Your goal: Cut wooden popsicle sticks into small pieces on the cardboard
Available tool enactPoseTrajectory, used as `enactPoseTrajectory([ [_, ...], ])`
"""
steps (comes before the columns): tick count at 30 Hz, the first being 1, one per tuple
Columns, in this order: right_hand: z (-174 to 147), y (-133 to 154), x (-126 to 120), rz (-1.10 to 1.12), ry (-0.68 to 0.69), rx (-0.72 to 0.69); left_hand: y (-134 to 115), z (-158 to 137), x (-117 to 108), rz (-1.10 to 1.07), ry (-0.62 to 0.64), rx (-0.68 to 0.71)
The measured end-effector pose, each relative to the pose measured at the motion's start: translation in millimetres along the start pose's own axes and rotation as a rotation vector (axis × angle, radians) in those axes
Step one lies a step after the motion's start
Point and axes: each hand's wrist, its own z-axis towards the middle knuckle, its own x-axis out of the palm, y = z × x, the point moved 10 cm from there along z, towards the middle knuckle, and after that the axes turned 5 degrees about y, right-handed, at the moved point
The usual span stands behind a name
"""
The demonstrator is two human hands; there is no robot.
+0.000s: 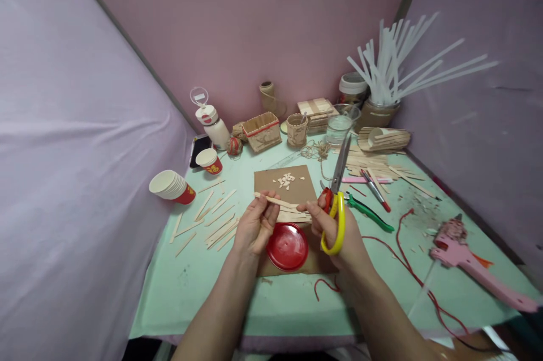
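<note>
My left hand (pixel 259 222) pinches a thin wooden craft stick (pixel 275 201) near its left end. Scissors (pixel 339 197) with yellow and red handles sit in my right hand (pixel 333 225), their blades pointing up and away. The fingertips of that hand meet the stick's right end. Below the stick, more wooden sticks (pixel 292 215) lie side by side on a brown cardboard sheet (pixel 263 179). Small wood chips (pixel 286 180) are piled toward the sheet's far part. A round red lid (pixel 287 246) rests on the cardboard between my wrists.
Loose sticks (pixel 220 231) lie at left near stacked paper cups (pixel 172 187). At right are green-handled pliers (pixel 371 214), a pink glue gun (pixel 466 265) and red cord (pixel 407 262). A stick box (pixel 262 132), twine-wrapped cup (pixel 297 130) and glass bowl (pixel 339 126) stand behind.
</note>
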Motion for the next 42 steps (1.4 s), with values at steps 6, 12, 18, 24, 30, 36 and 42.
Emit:
enactPoseTrajectory([
  [6,-6,-14,10,0.052,0.082,0.156,7,-3,6,0.067,0.136,-0.050],
  [12,-16,-7,16,-0.003,0.110,0.213,7,-4,10,0.057,0.210,-0.101],
  [18,-17,2,20,-0.135,0.157,0.158,8,-7,16,0.171,0.274,-0.087],
  [24,-14,8,16,-0.309,0.167,0.095,-5,-17,31,0.385,0.355,-0.008],
  [30,-14,2,7,-0.209,0.066,-0.003,1,-24,41,0.381,0.330,0.040],
  [36,-23,6,-8,-0.301,-0.142,-0.186,10,-33,45,0.213,0.203,0.190],
  [42,-28,-6,-11,-0.265,-0.162,-0.201,18,-32,51,0.192,0.151,0.219],
])
